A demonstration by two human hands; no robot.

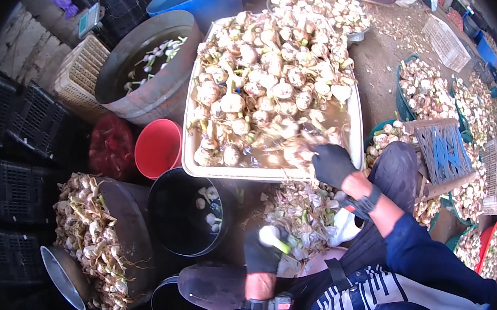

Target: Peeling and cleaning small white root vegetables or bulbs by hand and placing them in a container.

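Note:
My left hand (260, 252), in a black glove, is low between my knees and holds a clean white garlic bulb (274, 237) with a short green stem. My right hand (334, 164), also gloved in black, reaches over the near right rim of a white tray (241, 173). Its fingertips are among blurred garlic at the tray's near edge; whether they grip a bulb cannot be made out. Unpeeled, soiled garlic bulbs (264, 81) are heaped in the tray, with brownish water showing at the near side. Beneath my hands lies a pile of garlic skins (301, 217).
Left of the tray stand a black bucket (182, 215) with a few white bulbs, a red bucket (158, 148) and a metal tub (157, 92) with floating bulbs. A tipped container of garlic (91, 242) is farther left. A wooden stool (443, 154) stands at right; people sit beyond.

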